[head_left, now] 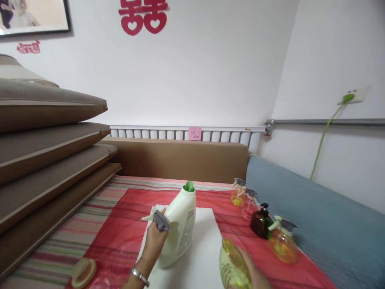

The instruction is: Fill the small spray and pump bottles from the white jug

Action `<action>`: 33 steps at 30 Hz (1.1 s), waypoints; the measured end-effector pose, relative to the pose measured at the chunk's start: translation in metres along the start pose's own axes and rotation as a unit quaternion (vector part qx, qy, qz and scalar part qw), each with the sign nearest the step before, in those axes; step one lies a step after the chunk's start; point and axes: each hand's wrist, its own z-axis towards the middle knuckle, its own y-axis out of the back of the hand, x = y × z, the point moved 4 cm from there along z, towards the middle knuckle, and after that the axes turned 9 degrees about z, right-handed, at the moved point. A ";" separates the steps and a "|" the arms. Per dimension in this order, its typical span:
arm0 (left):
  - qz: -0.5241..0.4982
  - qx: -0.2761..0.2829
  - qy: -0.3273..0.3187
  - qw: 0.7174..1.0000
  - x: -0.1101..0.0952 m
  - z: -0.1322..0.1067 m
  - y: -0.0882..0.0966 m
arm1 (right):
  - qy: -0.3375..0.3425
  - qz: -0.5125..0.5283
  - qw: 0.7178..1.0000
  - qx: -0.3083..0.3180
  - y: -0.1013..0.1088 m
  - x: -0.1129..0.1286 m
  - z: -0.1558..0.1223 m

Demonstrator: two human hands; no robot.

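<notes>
My left hand (pixel 155 239) is closed around a grey-and-white trigger spray head (pixel 161 220). Right beside it a large white jug (pixel 180 224) with a green spout in its open neck leans slightly to the right; whether my fingers also touch the jug is hidden. At the lower right, my right hand (pixel 254 273) grips a translucent yellow bottle (pixel 233 265) that has no spray head on it. Under the jug lies a white sheet (pixel 204 241) with a scalloped edge.
Several spray bottles line the right side, including an orange one (pixel 282 245); a dark brown pump bottle (pixel 261 222) stands among them. A round pale lid (pixel 83 273) lies at lower left on the red cloth (pixel 111 228). Stacked cushions (pixel 45 140) rise at left.
</notes>
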 end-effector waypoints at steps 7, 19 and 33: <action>0.080 0.127 -0.063 0.987 -0.046 0.003 -0.011 | 0.075 -0.177 0.979 -0.062 0.075 0.068 0.028; 0.091 0.181 -0.070 0.977 -0.053 0.004 -0.027 | 0.217 -0.450 0.866 -0.019 0.099 0.114 0.085; 0.074 0.189 -0.077 0.976 -0.068 0.000 -0.028 | 0.291 -0.570 0.768 0.015 0.090 0.133 0.108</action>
